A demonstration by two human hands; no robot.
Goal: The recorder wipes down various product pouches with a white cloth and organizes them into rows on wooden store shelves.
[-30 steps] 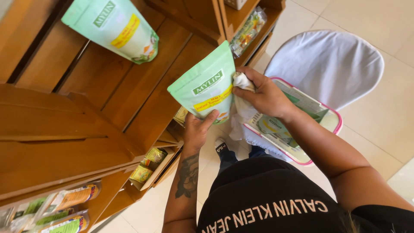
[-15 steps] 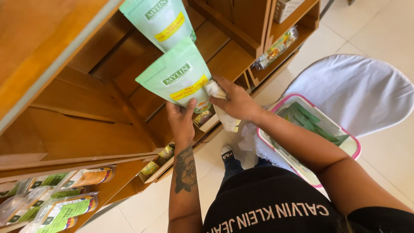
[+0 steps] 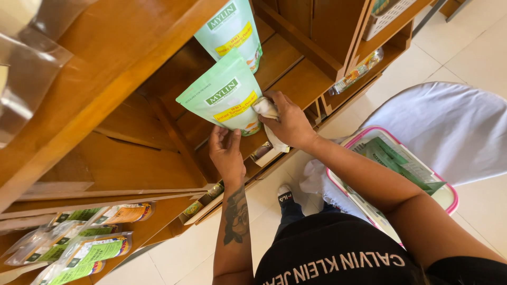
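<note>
My left hand [image 3: 226, 150] grips the bottom edge of a light green stand-up pouch [image 3: 222, 95] and holds it upright over a wooden shelf [image 3: 296, 79]. Pressed against the pouch's right lower corner is a crumpled white cloth [image 3: 265, 109], which my right hand [image 3: 288, 124] clutches. A second matching green pouch [image 3: 232, 29] stands further back on the same shelf.
A pink-rimmed white basket [image 3: 449, 198] holding more green packets rests on a chair with a white cover [image 3: 454, 126]. Clear bags with green labels [image 3: 79, 248] lie on a lower shelf at the left. A white crate [image 3: 388, 13] sits top right. Small packets [image 3: 359, 71] fill lower shelves.
The view has tilted so the shelves fill more of the frame. Both hands have brought the pouch down onto the shelf in front of the second pouch, the cloth still against its side.
</note>
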